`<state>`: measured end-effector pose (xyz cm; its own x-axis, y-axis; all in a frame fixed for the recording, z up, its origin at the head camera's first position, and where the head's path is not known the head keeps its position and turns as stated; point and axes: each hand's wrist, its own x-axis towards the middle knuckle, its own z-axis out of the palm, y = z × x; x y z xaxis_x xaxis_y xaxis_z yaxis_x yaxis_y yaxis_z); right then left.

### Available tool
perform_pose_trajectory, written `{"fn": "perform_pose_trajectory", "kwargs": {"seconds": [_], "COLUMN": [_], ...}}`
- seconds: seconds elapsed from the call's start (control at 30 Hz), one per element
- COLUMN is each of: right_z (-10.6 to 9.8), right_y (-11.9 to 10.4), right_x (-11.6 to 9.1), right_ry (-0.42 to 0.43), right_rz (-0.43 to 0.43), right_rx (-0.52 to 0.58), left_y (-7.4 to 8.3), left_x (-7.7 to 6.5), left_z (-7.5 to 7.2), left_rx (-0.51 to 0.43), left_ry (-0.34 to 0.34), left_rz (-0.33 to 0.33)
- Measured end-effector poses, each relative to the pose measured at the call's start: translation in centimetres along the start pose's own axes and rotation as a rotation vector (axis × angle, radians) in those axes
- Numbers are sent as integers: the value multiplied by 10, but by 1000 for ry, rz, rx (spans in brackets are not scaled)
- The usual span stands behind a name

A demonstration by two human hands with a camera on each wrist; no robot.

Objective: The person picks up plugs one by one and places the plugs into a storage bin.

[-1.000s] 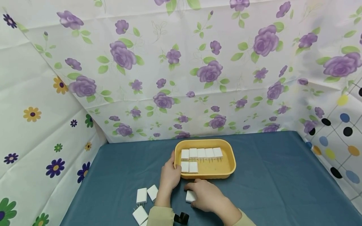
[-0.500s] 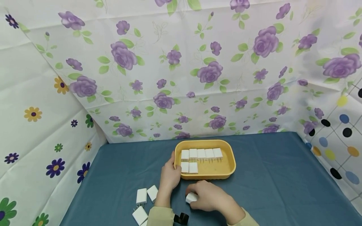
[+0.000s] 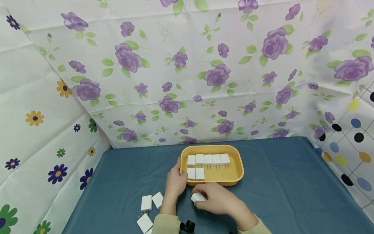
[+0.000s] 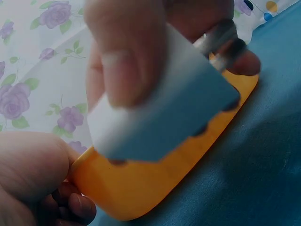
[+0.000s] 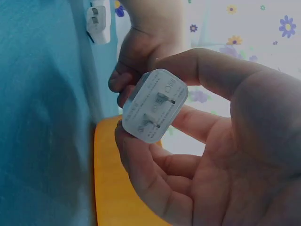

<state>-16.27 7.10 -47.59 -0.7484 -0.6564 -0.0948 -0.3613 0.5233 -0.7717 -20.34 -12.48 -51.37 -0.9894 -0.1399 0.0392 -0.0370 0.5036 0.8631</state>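
Note:
My left hand [image 3: 176, 182] grips the left end of a yellow plastic tray [image 3: 223, 174], thumb over the rim. Just in front of the tray, my right hand [image 3: 217, 200] pinches a white plug-in charger [image 3: 198, 197] between thumb and fingers. Its two metal prongs face the palm in the right wrist view, where the printed end of the charger [image 5: 155, 106] shows. Inside the tray, white chargers [image 3: 208, 159] form a back row of several, prongs toward the front. Two more chargers [image 3: 200, 174] lie side by side at the front left.
Several loose chargers [image 3: 146, 203] lie on the blue tablecloth [image 3: 125, 175] left of my left forearm, some partly cut off by the frame or the sleeve. Flowered sheeting [image 3: 169, 104] rises behind the table. A black wrist mount [image 3: 187, 226] sits by the left sleeve.
My right hand has tipped up the charger between its fingers and brought it a little toward the tray. The left hand and the tray have stayed in place.

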Motion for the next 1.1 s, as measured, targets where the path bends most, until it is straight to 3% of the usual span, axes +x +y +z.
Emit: {"fn": "perform_pose_trajectory", "kwargs": {"seconds": [0.27,0.53,0.8,1.1], "right_z": [-18,-23,-19,-20], "right_y": [1,13,39,48], "right_x": [-4,1,13,17], "right_ry": [75,324,579,605], "right_rz": [-49,-3,85,79], "right_rx": [65,118,122,58], "left_y": [1,0,-3,-1], "left_x": [2,0,-2,0], "left_z": [0,0,2,0], "left_rx": [15,15,-12,-10], "left_ry": [10,7,-2,-2], "left_rz": [17,10,-2,10]}}
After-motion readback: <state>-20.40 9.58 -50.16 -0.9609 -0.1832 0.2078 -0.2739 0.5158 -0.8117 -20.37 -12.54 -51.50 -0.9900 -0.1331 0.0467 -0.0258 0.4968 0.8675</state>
